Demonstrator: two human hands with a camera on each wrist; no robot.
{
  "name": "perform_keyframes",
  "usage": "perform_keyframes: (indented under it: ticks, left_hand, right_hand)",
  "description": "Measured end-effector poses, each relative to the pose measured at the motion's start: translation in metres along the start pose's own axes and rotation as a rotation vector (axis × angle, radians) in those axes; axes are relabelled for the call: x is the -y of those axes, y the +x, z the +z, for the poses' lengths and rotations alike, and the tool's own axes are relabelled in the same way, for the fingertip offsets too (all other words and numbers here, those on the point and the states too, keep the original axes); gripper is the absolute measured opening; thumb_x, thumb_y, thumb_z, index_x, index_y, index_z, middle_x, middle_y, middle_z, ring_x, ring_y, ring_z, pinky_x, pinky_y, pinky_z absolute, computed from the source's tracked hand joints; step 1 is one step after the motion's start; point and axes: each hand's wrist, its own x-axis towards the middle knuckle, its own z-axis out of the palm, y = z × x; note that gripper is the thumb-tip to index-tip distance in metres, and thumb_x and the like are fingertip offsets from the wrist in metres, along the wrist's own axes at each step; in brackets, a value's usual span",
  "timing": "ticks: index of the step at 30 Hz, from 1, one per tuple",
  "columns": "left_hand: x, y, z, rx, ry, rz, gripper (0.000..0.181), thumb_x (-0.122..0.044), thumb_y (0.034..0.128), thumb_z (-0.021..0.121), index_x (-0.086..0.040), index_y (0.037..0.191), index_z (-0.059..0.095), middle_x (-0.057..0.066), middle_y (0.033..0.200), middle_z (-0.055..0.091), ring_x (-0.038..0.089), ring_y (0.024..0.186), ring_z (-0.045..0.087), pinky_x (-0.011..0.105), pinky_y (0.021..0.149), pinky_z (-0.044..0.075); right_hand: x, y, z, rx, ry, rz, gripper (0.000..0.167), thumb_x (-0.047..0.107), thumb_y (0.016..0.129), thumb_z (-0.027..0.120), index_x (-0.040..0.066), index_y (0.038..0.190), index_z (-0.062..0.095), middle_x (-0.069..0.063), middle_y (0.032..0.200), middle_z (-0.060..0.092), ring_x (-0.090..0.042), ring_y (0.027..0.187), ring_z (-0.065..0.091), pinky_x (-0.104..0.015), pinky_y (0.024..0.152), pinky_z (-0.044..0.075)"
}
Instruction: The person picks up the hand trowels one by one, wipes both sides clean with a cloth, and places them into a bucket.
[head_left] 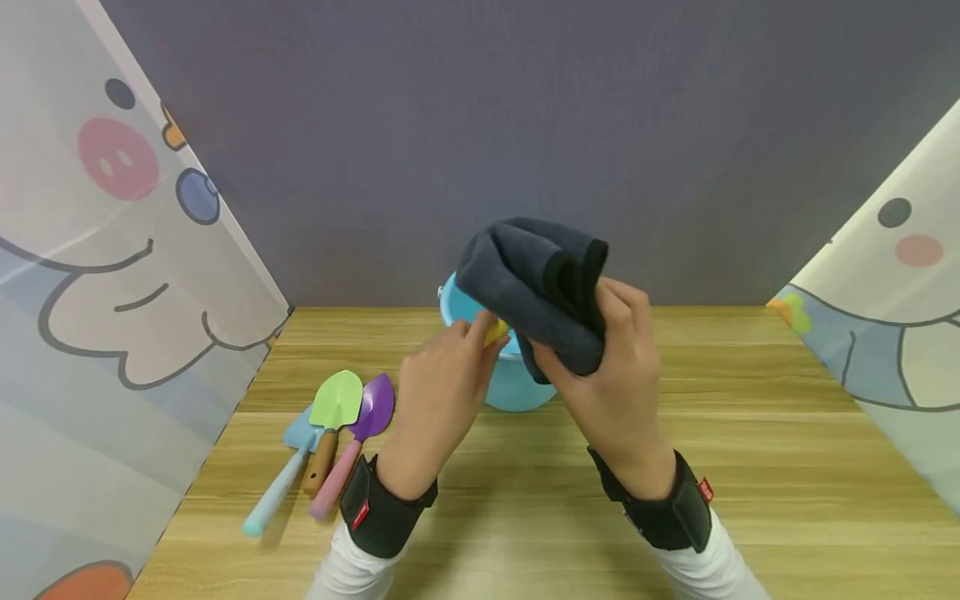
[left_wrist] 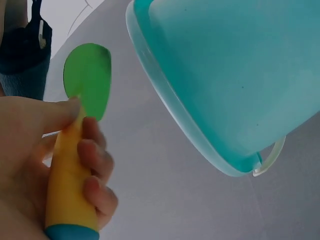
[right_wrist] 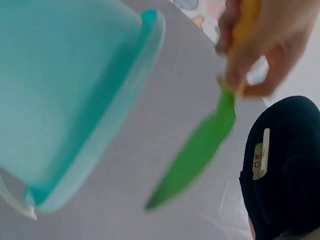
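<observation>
My left hand (head_left: 442,396) grips a small tool by its yellow handle (left_wrist: 72,185); the green blade (left_wrist: 90,77) points away from the palm. In the right wrist view, the left hand (right_wrist: 275,42) is at the upper right, with the green blade (right_wrist: 195,150) slanting down. My right hand (head_left: 618,392) holds a bunched dark grey-blue cloth (head_left: 517,275) with black edging, thumb below and fingers behind. A pale label (right_wrist: 260,160) shows on the cloth (right_wrist: 290,145). Both hands are raised in front of a light blue bucket (head_left: 521,387), partly hiding it.
Left of the hands, three small tools lie close together on the wooden table (head_left: 750,467): a light blue one (head_left: 277,496), one with a green blade (head_left: 337,400) and a purple one (head_left: 375,408). A grey wall (head_left: 375,150) stands behind, with cartoon-printed panels on both sides.
</observation>
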Motion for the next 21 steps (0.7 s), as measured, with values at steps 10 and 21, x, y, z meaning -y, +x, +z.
perform_keyframes:
  ticks: [10,21]
  left_hand:
    - [-0.001,0.0,0.001,-0.194,-0.012,0.082,0.026,-0.005,0.0897,0.068,-0.012,0.074,0.049,0.0,0.064,0.038,0.013,0.048,0.027,0.024,0.048,0.018]
    - [0.001,0.001,0.004,-0.229,-0.02,0.162,0.028,-0.011,0.0905,0.072,-0.01,0.074,0.049,0.0,0.065,0.04,0.013,0.048,0.028,0.026,0.047,0.021]
  right_hand:
    - [0.004,-0.01,0.012,0.13,-0.119,-0.047,0.064,0.008,0.081,0.084,-0.002,0.134,0.05,-0.029,0.124,0.053,-0.042,0.108,0.06,-0.051,0.09,0.054]
    - [-0.001,-0.01,0.013,0.091,-0.123,0.017,0.058,0.023,0.088,0.079,-0.002,0.131,0.051,-0.029,0.123,0.05,-0.042,0.107,0.052,-0.049,0.093,0.049]
